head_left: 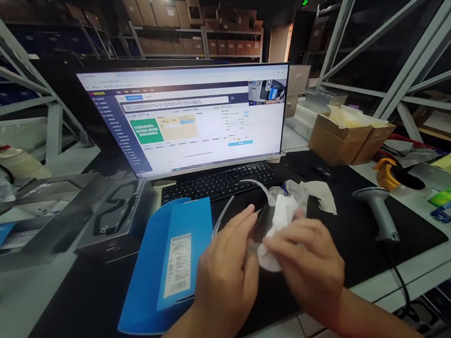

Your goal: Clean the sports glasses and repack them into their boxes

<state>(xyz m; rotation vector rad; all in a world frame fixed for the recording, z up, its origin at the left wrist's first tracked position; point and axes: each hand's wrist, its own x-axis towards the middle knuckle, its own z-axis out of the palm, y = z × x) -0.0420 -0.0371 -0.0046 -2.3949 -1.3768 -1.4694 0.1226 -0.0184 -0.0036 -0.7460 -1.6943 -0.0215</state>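
My left hand [225, 268] is closed around what looks like a pair of glasses with thin, clear arms [223, 216]; the palm hides most of it, and a dark, lens-like part [262, 220] shows between my hands. Bunched in the fingers of my right hand [313, 259] is a white wipe [283, 211], pressed against the glasses. Just beyond my fingers lie a crumpled clear plastic bag [296, 190] and a beige cloth-like piece [322, 195]. Left of my left hand is a blue plastic bin [150, 277] with a white printed label [178, 265].
A monitor [206, 149] stands behind a black keyboard [219, 183]. On the right are a grey barcode scanner [379, 213], a tape dispenser [388, 173] and cardboard boxes [325, 143]. A dark box with a glasses picture [117, 209] sits left. Metal racking frames both sides.
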